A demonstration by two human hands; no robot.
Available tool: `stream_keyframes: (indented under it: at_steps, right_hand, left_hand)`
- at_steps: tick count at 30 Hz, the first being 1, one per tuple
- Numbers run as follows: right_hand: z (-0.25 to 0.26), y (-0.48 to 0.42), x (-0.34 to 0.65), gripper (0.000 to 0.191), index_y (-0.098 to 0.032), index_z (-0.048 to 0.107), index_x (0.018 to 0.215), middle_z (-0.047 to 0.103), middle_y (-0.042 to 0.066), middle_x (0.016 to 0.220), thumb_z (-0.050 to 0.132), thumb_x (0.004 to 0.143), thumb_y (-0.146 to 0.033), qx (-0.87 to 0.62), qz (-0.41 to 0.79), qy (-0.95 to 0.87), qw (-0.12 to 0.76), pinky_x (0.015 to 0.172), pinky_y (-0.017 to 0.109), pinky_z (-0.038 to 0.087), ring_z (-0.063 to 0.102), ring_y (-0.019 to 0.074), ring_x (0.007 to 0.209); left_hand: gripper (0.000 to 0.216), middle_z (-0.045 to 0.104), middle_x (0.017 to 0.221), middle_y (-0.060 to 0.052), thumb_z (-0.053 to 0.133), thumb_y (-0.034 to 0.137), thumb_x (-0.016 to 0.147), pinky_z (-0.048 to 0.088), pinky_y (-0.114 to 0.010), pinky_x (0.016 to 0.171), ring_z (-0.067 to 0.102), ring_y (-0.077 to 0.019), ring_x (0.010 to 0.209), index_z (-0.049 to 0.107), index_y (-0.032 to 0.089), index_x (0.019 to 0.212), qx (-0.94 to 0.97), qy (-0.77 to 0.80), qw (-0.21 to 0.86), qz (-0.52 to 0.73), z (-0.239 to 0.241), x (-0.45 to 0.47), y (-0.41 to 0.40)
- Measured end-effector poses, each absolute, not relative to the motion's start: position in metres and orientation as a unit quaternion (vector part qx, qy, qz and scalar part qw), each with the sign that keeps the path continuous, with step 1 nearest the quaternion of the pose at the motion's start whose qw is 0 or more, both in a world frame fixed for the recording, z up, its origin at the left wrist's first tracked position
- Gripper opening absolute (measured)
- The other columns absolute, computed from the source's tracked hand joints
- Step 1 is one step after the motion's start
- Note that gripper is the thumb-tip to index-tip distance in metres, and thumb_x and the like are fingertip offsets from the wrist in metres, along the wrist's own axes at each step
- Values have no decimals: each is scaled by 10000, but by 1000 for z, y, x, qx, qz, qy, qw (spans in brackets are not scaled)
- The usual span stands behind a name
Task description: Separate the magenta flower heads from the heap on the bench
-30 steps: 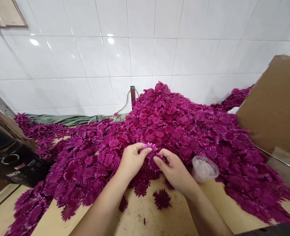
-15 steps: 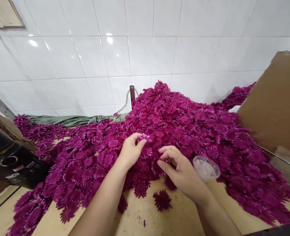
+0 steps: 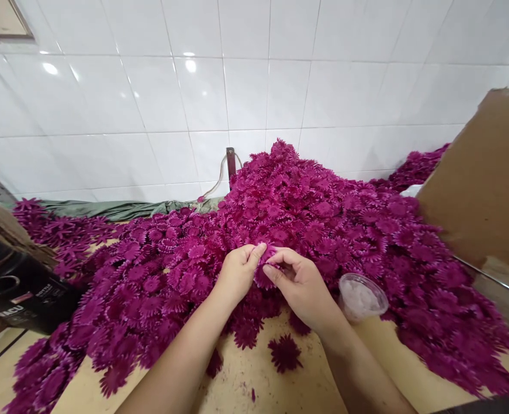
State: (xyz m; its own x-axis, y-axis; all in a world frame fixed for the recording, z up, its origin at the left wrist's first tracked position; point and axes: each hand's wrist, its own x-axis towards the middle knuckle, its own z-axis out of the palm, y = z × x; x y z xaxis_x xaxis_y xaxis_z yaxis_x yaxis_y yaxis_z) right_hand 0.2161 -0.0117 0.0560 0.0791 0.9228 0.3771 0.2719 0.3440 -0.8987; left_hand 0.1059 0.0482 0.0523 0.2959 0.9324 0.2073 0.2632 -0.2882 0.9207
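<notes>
In the head view my left hand (image 3: pixel 240 270) pinches a magenta artificial flower (image 3: pixel 268 251) between thumb and forefinger. From the other side, my right hand (image 3: pixel 301 282) has closed thumb and fingertips at the petals, with magenta material between them. How many flower layers lie between the fingers is hidden. Both hands meet just above a large heap of loose magenta flower heads (image 3: pixel 318 213). A single dark magenta flower (image 3: pixel 285 353) lies on the tan tabletop (image 3: pixel 237 385) below the hands.
A clear round tub (image 3: pixel 362 295) with whitish contents stands right of my right hand. At the left is a black cylindrical container (image 3: pixel 25 293); at the right, a cardboard panel (image 3: pixel 482 184). Green cloth (image 3: pixel 120 209) runs along the white tiled wall (image 3: pixel 245 92).
My hands have come together: the left moved slightly right and down with its flower, and the right moved left and up to meet it. The view shifted slightly.
</notes>
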Motion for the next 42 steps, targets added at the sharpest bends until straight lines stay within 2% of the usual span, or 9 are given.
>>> stream_keyframes:
  at_steps: [4,7,11,17,24,28,31,37,42]
  right_hand:
    - [57,-8,219,98,-172,540,691,513,-20,607,518,727,-261,-529,273,-593,543,550,238,395,461,109,555]
    - [53,-4,225,132,-169,533,683,470,-34,554,511,730,-291,-545,257,-578,551,501,231,362,413,101,509]
    - [44,1,230,123,-166,545,725,518,-14,614,518,715,-286,-527,290,-565,565,546,239,385,458,111,566]
    - [43,3,231,185,-180,512,802,539,-9,686,557,653,-280,-501,340,-510,610,586,251,409,485,111,597]
    - [52,11,227,282,-176,539,834,472,-31,597,534,679,-412,-491,396,-494,598,513,248,335,410,103,535]
    - [53,16,226,363,-161,547,806,401,-73,524,591,618,-470,-445,517,-469,562,440,217,248,311,63,450]
    - [50,17,229,343,-158,545,743,407,-76,530,646,571,-438,-435,549,-449,554,439,202,232,301,48,450]
    - [43,20,231,250,-170,503,589,422,-55,527,591,628,-400,-498,410,-513,567,504,231,303,355,80,506]
    - [44,20,226,229,-173,512,620,486,-19,590,479,722,-375,-527,316,-581,534,599,275,370,442,123,585]
  left_hand:
    - [405,247,448,65,365,452,759,226,-226,439,249,-82,428,285,201,452,712,446,388,379,51,105,50]
    - [298,390,498,45,441,342,741,316,-227,513,380,-106,506,430,181,490,748,416,348,382,51,102,52]
    - [140,521,609,22,478,223,705,377,-236,630,476,-129,629,542,168,593,731,396,341,439,54,101,53]
    - [198,406,523,56,532,306,670,327,-216,529,376,-91,517,450,170,551,696,416,383,442,56,101,54]
    - [383,243,476,74,477,422,709,236,-213,459,240,-69,450,287,194,467,714,360,447,400,56,102,53]
    - [249,460,561,42,499,382,711,351,-222,562,412,-98,544,514,165,590,739,309,473,367,61,100,51]
    - [199,567,666,10,503,332,722,397,-255,670,504,-135,656,586,152,713,752,325,463,339,62,97,50]
    - [240,631,859,-36,582,317,683,410,-280,749,551,-175,803,608,162,865,742,346,425,386,61,96,49]
    - [141,514,571,35,571,274,674,367,-216,574,458,-98,556,538,158,601,685,366,448,443,58,101,57]
